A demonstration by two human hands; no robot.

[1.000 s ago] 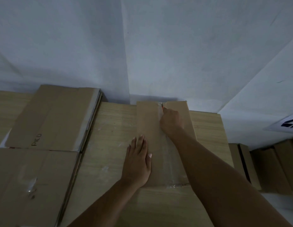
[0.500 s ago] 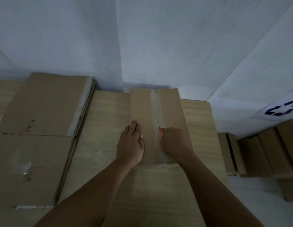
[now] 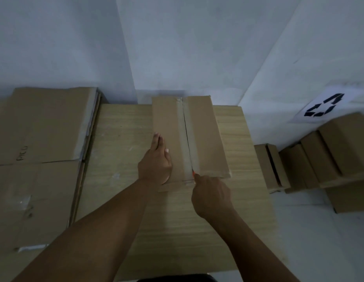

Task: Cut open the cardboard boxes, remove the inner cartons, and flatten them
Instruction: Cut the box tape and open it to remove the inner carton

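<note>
On box (image 3: 205,139), left hand (image 3: 156,163) lies flat; right hand (image 3: 211,198) apparently grips cutter (image 3: 193,173).

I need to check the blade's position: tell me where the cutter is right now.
In the head view, the orange cutter sits in the right hand, at the near end of the taped seam on the cardboard box, right of the left hand.

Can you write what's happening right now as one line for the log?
step: slitting tape seam | left hand: flat on cardboard box | right hand: grips orange cutter at near end | seam: split open
</note>
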